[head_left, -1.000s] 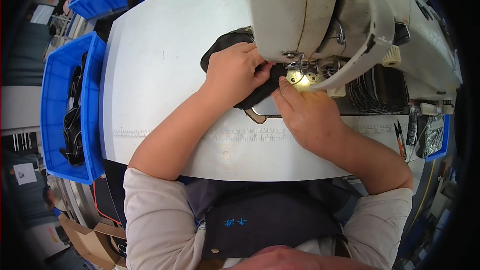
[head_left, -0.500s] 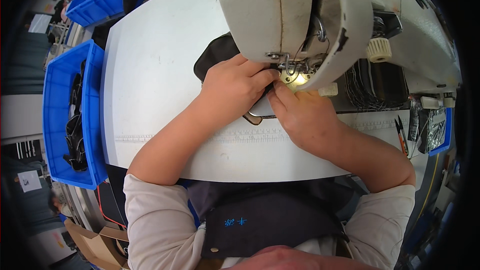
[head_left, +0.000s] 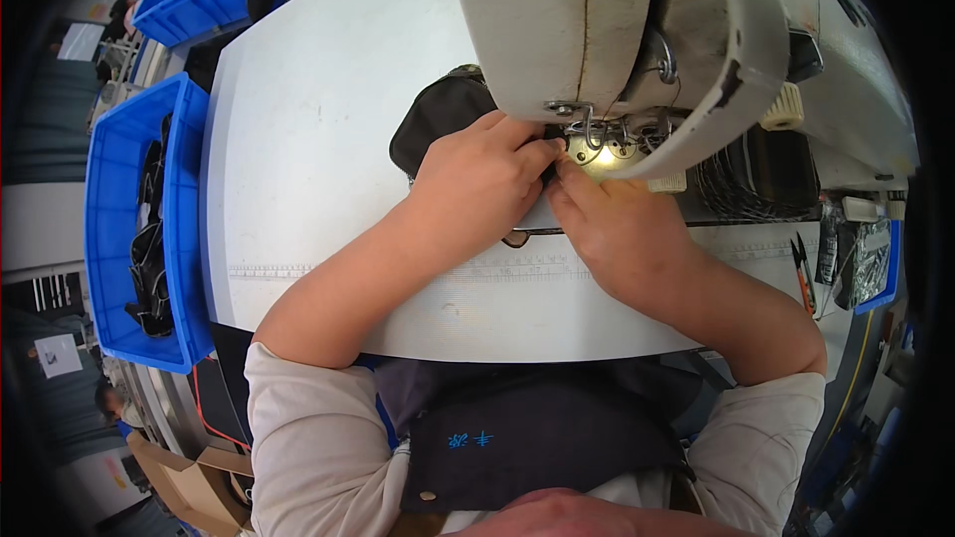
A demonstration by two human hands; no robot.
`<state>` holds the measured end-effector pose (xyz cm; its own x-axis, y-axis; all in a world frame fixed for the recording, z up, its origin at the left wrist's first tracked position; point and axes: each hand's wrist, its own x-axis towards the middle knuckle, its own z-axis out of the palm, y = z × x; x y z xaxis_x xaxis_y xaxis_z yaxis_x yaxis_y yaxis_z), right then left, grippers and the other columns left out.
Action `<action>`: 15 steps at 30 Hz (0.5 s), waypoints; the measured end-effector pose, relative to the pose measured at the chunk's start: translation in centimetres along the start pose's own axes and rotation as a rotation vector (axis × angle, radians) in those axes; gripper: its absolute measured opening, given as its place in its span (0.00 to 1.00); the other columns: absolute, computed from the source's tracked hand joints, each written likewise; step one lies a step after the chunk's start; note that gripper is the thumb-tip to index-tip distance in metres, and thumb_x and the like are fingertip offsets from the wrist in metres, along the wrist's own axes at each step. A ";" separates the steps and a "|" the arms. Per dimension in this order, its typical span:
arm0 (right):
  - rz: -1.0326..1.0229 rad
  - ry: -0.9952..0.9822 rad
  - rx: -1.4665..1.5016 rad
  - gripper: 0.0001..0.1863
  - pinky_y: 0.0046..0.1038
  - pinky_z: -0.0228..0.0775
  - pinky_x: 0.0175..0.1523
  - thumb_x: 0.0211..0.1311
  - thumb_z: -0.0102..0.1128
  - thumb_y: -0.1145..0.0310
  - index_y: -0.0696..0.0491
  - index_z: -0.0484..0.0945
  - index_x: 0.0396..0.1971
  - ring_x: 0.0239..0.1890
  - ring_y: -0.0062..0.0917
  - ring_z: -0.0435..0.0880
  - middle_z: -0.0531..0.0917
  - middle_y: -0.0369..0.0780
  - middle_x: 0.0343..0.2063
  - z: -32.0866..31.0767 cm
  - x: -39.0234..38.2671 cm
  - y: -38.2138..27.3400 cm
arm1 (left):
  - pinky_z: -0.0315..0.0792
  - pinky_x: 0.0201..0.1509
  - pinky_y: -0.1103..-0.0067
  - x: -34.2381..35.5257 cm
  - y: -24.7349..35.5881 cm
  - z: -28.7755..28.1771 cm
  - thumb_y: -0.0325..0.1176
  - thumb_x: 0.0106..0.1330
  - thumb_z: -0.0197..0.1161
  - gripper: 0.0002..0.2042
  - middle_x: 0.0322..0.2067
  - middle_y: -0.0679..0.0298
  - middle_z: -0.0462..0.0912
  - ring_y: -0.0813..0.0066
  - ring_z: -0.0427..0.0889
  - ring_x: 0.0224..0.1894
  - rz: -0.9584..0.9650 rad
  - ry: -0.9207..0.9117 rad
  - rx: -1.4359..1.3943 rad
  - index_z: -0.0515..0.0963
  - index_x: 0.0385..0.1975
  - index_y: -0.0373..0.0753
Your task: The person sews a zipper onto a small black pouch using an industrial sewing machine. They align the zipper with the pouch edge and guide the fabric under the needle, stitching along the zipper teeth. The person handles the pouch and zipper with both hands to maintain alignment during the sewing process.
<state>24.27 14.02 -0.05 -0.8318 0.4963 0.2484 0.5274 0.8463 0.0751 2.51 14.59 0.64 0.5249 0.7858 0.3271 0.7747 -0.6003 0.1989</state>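
A black fabric piece (head_left: 431, 117) with rounded corners lies under the head of a white sewing machine (head_left: 537, 30), beside the lit needle plate (head_left: 607, 154). My left hand (head_left: 477, 179) is closed on the piece, its fingertips pinching close to the presser foot (head_left: 587, 129). My right hand (head_left: 619, 231) is closed at the piece's edge, fingertips bunched just below the needle plate and touching my left fingers. What lies between the fingertips is mostly hidden. A stack of dark pieces with loose threads (head_left: 756, 174) sits right of the needle area.
A blue bin (head_left: 99, 239) of black pieces stands at the left, with more blue bins (head_left: 169, 15) behind. Snips (head_left: 802, 273) lie near a printed ruler strip and a packet (head_left: 863, 259) at the right. An open cardboard box (head_left: 174, 492) and another person (head_left: 111, 403) are at lower left.
The black piece and my left hand have shifted lower, and the piece has turned slightly. My left thumb has risen toward the presser foot. My right hand has moved little.
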 end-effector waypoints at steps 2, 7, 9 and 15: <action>0.014 -0.009 0.027 0.18 0.29 0.81 0.33 0.60 0.63 0.70 0.59 0.84 0.50 0.38 0.23 0.88 0.83 0.43 0.50 0.1 -0.1 0.0 | 0.83 0.44 0.73 0.0 0.1 -0.1 0.29 0.60 0.70 0.14 0.43 0.66 0.83 0.67 0.85 0.50 0.003 -0.002 -0.016 0.88 0.46 0.38; 0.039 0.066 0.058 0.16 0.30 0.82 0.38 0.59 0.64 0.74 0.60 0.84 0.48 0.40 0.29 0.88 0.83 0.42 0.46 -0.1 0.0 0.3 | 0.82 0.44 0.71 0.0 0.4 -0.2 0.32 0.60 0.71 0.15 0.45 0.65 0.83 0.66 0.84 0.50 -0.037 -0.044 -0.036 0.87 0.47 0.38; 0.028 0.109 0.074 0.16 0.30 0.82 0.39 0.58 0.64 0.76 0.61 0.84 0.47 0.40 0.31 0.88 0.82 0.42 0.45 -0.1 0.0 0.6 | 0.82 0.46 0.71 -0.1 0.4 -0.5 0.34 0.60 0.72 0.17 0.47 0.65 0.83 0.65 0.84 0.51 -0.049 -0.062 -0.052 0.87 0.49 0.38; 0.028 0.139 0.130 0.19 0.32 0.80 0.37 0.54 0.66 0.75 0.60 0.83 0.48 0.38 0.31 0.87 0.81 0.41 0.40 -0.6 0.0 1.4 | 0.82 0.52 0.70 -0.7 -0.1 -2.9 0.40 0.58 0.75 0.26 0.54 0.59 0.82 0.61 0.83 0.53 -0.023 -0.177 -0.161 0.85 0.56 0.38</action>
<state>25.13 15.10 0.60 -0.7805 0.4964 0.3800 0.5160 0.8547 -0.0569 1.03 13.68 3.04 0.5727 0.8047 0.1564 0.7281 -0.5870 0.3540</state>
